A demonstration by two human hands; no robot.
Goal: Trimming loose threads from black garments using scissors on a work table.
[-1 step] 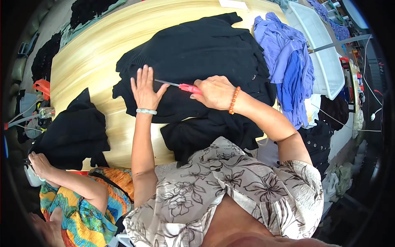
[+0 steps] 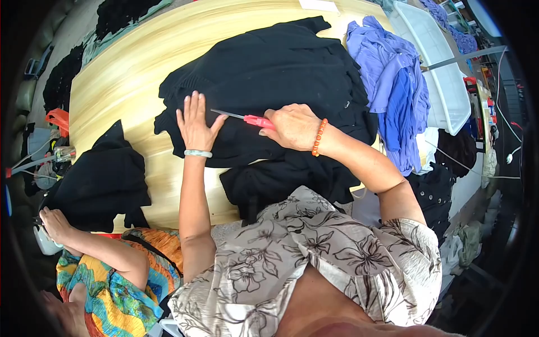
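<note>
A black knitted garment [image 2: 269, 73] lies spread over the table, its ribbed edges toward the left. My left hand [image 2: 196, 126], with a pale bangle at the wrist, rests flat on the garment's left part, fingers stretched and thumb apart. In my right hand [image 2: 295, 128], closed with an orange bead bracelet at the wrist, is a red-handled tool [image 2: 259, 121] with a slim pointed metal blade. The blade points left over the black cloth, its tip near my left thumb. Another dark fold of black cloth [image 2: 281, 177] hangs at the near edge of the table.
The wooden table [image 2: 123, 67] extends left and back. Purple and blue garments [image 2: 387, 73] lie to the right, beside a white plastic bin [image 2: 443, 95]. At the near left, a co-worker's hand [image 2: 55, 224] is next to another black garment [image 2: 104, 180].
My left hand has shifted very slightly left and toward me on the black garment. My right hand and the red-handled tool look nearly unmoved.
</note>
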